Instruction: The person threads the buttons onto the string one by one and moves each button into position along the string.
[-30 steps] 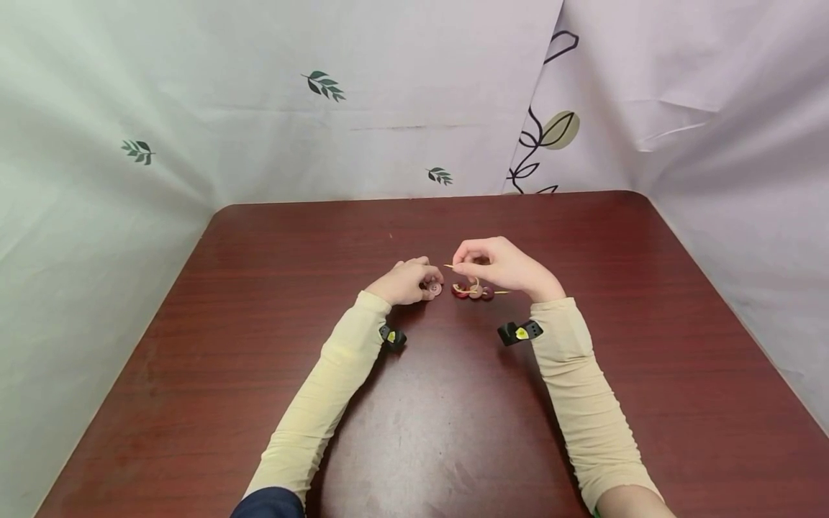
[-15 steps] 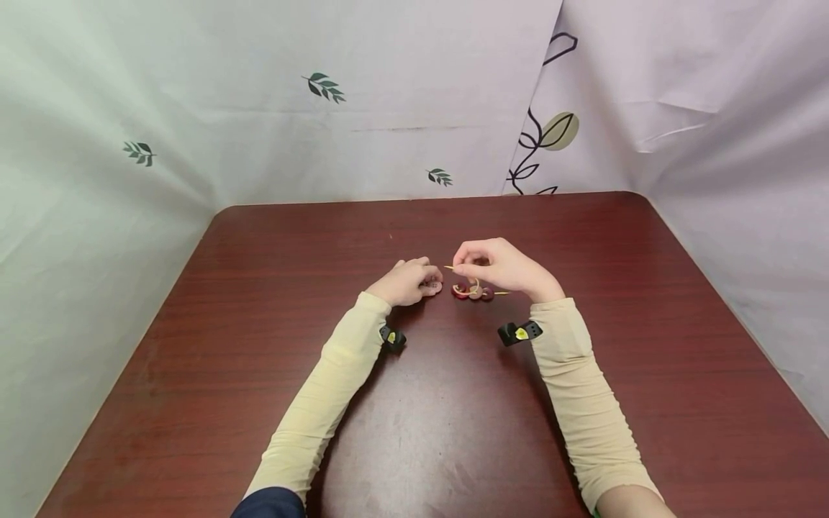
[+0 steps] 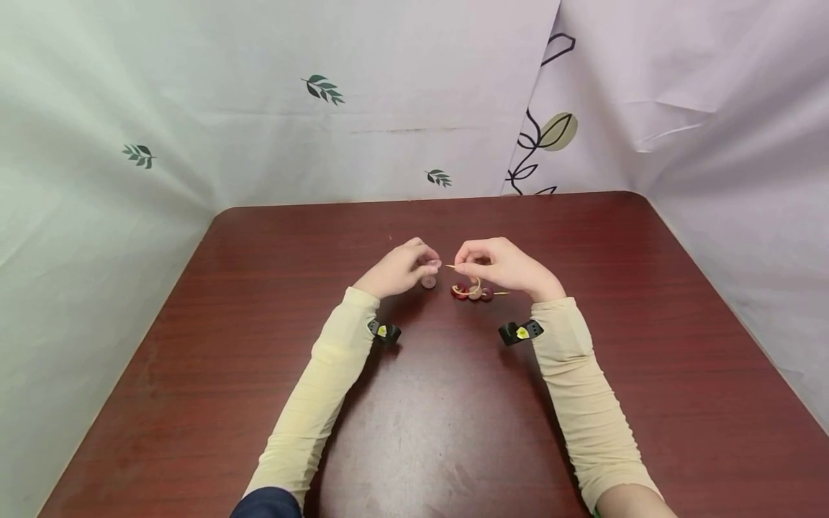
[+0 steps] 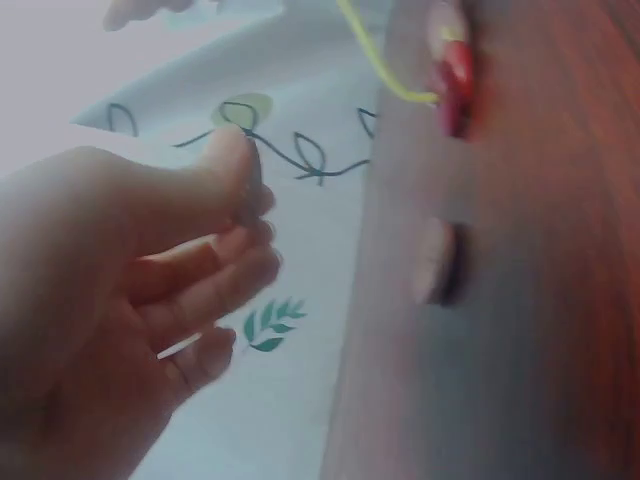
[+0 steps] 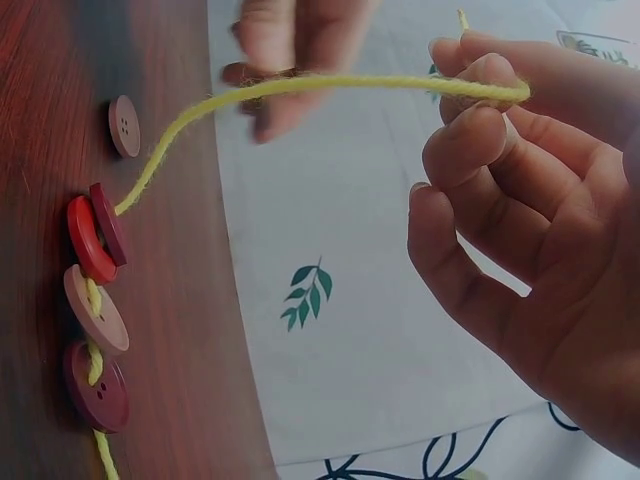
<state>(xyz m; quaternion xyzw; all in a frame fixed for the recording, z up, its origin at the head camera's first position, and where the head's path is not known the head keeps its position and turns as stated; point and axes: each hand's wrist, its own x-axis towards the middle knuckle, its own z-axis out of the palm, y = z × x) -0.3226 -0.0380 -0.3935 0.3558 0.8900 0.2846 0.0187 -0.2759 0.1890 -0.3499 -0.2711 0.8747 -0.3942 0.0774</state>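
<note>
The left hand [image 3: 403, 269] pinches a button [image 3: 435, 264] at nine o'clock from the yellow yarn [image 5: 300, 84], just apart from its tip; the right hand [image 3: 508, 266] pinches the yarn. Threading seems under way, likely calling next for aligning hole and tip.

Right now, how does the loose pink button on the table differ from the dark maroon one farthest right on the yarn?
The loose pink button is pale; the maroon button is dark. The pink one's four holes are bare; the maroon one has yellow yarn through it. The pink one lies by itself; the maroon one neighbours a pinkish strung button. Both are round and rest on the table.
</note>
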